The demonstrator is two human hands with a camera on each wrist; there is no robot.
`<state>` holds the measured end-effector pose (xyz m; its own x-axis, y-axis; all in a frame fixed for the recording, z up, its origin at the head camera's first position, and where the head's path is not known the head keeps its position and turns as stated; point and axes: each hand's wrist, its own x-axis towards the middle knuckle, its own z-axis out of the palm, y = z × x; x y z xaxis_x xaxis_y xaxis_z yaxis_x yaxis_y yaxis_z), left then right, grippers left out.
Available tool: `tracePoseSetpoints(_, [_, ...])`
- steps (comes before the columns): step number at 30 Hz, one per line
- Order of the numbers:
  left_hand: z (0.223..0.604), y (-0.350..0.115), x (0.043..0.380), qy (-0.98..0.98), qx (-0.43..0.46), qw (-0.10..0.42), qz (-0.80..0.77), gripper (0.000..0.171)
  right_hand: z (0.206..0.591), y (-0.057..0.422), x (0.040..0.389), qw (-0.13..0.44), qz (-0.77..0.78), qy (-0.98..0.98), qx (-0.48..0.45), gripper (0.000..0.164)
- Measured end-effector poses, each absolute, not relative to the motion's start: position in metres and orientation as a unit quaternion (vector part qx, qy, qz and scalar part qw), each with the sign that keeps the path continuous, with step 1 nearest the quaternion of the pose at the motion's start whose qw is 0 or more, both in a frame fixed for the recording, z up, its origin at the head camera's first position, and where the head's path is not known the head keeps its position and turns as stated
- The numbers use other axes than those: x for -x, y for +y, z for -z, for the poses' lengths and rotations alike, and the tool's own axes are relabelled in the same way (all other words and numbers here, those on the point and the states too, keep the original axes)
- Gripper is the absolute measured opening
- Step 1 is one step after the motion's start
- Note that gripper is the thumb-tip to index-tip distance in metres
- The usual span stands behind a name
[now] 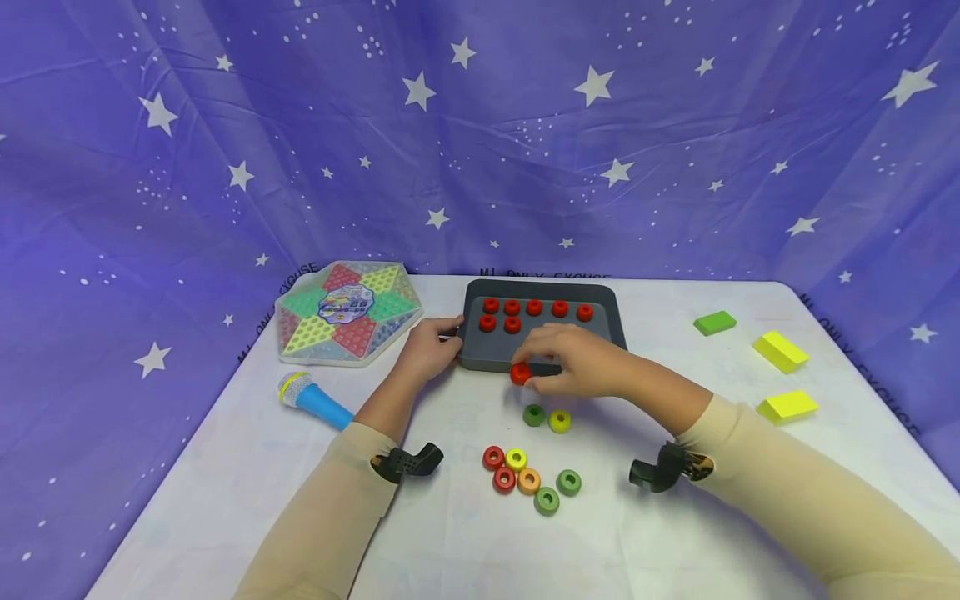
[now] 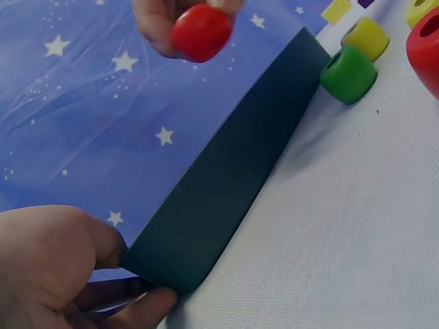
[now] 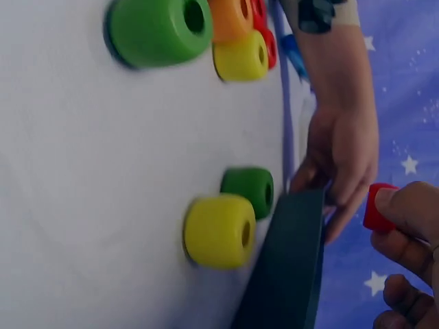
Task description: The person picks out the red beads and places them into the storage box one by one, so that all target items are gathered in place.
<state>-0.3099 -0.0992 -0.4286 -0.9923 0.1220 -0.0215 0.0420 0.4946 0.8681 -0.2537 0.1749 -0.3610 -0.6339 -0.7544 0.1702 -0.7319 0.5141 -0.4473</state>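
The single dark grey tray [image 1: 540,291], mid-frame, could slide if the left hand [image 1: 427,350], pinching its near-left corner, tugs. Smooth and round, the held red bead [image 1: 519,377] at the near rim could slip from the right hand's [image 1: 581,362] thumb-and-fingertip grasp. One Chinese checkers set [image 1: 347,312], centre left; one microphone [image 1: 318,402] below it; two yellow blocks [image 1: 786,407] and one green block [image 1: 715,322], right; lower centre, three green beads [image 1: 547,508], two yellow beads [image 1: 559,427], two loose red beads [image 1: 493,465], one orange bead [image 1: 528,489]; seven red beads in the tray [image 1: 534,308].
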Motion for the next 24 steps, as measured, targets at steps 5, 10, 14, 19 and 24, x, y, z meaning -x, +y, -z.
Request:
tracePoseSetpoints(5, [0.429,-0.100,0.310,0.864,-0.049,0.041,-0.499,0.051,0.358,0.186,0.270,0.001,0.258,0.876,0.407,0.026])
tracePoseSetpoints(10, [0.429,-0.100,0.311,0.865,-0.050,0.040,-0.497,0.051,0.363,0.194,0.291,-0.031,0.248,0.891,0.379,0.027])
tracePoseSetpoints(14, [0.427,-0.100,0.310,0.868,-0.049,0.039,-0.492,0.051,0.371,0.199,0.314,-0.038,0.234,0.911,0.338,0.031])
tracePoseSetpoints(19, [0.427,-0.099,0.310,0.869,-0.047,0.039,-0.490,0.051,0.384,0.201,0.338,-0.024,0.217,0.931,0.294,0.034])
tracePoseSetpoints(24, [0.428,-0.101,0.310,0.868,-0.048,0.042,-0.492,0.051,0.397,0.196,0.351,-0.018,0.188,0.941,0.282,0.034])
